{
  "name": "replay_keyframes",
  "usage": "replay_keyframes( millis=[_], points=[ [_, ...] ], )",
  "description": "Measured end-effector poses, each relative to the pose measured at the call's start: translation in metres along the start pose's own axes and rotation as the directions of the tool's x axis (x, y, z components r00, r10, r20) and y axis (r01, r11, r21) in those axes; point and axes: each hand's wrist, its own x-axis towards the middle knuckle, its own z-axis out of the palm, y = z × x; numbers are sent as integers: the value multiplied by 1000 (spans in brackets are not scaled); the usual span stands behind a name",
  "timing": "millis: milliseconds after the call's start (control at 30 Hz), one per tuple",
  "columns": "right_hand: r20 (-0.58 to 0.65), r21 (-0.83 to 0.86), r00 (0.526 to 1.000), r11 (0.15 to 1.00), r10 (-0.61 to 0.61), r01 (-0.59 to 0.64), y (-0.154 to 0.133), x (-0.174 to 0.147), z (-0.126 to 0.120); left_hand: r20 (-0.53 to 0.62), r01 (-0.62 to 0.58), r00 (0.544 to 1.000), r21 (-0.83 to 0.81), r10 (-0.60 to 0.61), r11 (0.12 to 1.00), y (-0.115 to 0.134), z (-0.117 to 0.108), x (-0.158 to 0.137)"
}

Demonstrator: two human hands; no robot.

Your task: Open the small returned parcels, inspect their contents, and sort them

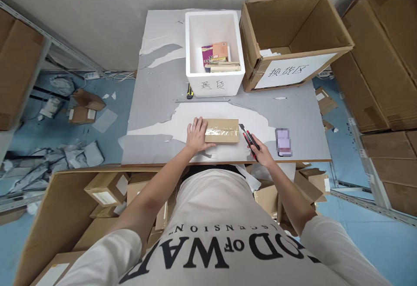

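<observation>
A small cardboard box [222, 131], with shiny clear tape along its top, lies on the worn grey and white tabletop [153, 116]. Around its left end is my left hand [196, 135], fingers at the back and thumb along the near side. My right hand [259, 150] is closed on a red and black utility knife [249, 139]. The knife's blade is out, and its tip is close to the box's right end; whether it touches I cannot tell. To the right of that hand lies a phone [284, 141], its screen blurred.
Behind the box stand a white foam bin [215, 85] holding several books or booklets and a large open carton [299, 71] with a paper label. A yellow and black cutter [190, 91] lies by the bin. Boxes fill a big carton [55, 216] below the table's near edge.
</observation>
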Motion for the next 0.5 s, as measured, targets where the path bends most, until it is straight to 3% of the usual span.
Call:
replay_keyframes(
  millis=[133,300,500],
  points=[
    [34,14,999,1000,21,-21,3,1,2,14,-5,1000,-36,6,999,-7,6,6],
    [65,-22,998,1000,24,-23,-5,3,-6,-76,-78,995,-104,71,992,-11,17,4],
    [141,-71,988,996,55,-45,-10,-2,-18,-119,-81,991,-131,65,988,-11,24,0]
  ],
)
